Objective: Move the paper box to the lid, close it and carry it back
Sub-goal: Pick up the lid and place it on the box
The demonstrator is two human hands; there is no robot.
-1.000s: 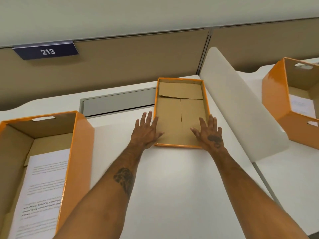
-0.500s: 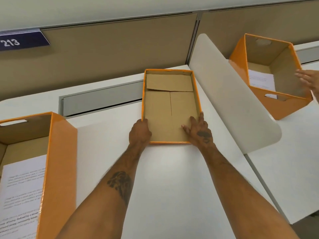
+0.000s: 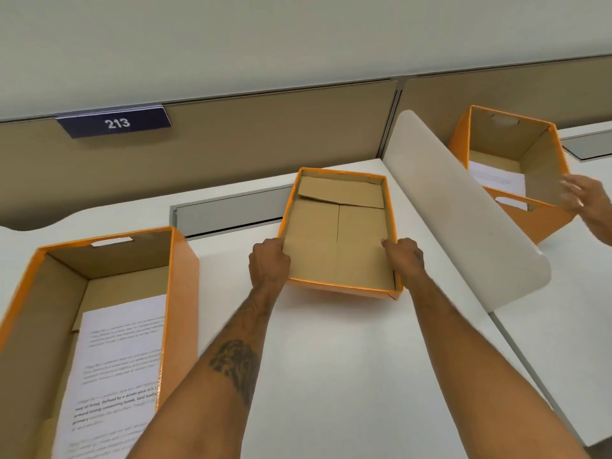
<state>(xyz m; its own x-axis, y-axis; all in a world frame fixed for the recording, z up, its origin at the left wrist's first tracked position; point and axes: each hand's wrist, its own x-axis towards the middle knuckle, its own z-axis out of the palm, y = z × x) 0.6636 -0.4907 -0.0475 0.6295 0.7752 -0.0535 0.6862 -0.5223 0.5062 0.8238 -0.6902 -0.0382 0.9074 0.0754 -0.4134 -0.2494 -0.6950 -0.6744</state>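
- The lid point(image 3: 337, 233) lies upside down on the white tabletop point(image 3: 331, 359), open side up, likely so it can be flipped onto a box.
- The left hand point(image 3: 269, 261) and right hand point(image 3: 404, 256) are curled tight on the lid's two long sides, near its front end, which looks tipped up a little.
- The paper box point(image 3: 109, 326) sits open at the left, well apart from the lid, paper inside.
- A moment ago the hands only rested on the lid's near corners; now they grip it.
- Another person's hand point(image 3: 586, 200) touches another orange box point(image 3: 516, 170) on the right.
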